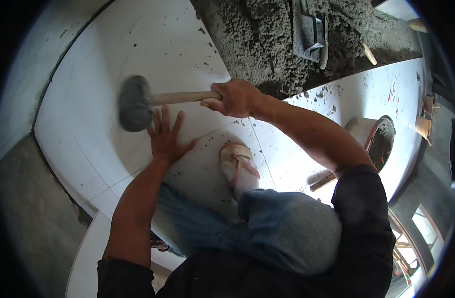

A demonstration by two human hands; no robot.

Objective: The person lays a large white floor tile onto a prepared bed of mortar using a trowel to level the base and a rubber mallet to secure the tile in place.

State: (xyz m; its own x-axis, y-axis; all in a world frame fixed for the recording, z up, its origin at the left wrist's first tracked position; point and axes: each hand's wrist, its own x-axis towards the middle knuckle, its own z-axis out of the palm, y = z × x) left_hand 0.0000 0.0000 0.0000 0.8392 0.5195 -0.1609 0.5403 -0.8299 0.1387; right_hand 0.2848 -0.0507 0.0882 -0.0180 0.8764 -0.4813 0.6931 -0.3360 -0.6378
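Probably in the middle of tapping down a large white floor tile (98, 54), laid between a grey wall (43, 59) on the left and a rough mortar bed (257, 44) on the upper right. Right grip (237, 99) clamped around the wooden handle (182, 98) of a rubber mallet (134, 104), with the dark head blurred over the tile, right beside the spread fingers of the other side. Contact between head and tile impossible to tell from this view. Left grip (167, 143) holding nothing: palm down on the same tile, fingers apart, near the joint with the next tile. Crouched low, with one sandalled foot (240, 164) planted on the near side of that joint. On the mortar, a steel trowel (307, 39) and, farther right, a second tool's wooden handle (369, 53); well to the right, over laid tiles, a mortar-smeared bucket (359, 129). As a judgement, next move calling for short, even blows, well clear of the bare fingers, then a check by touch or eye for a flush edge along the joint.
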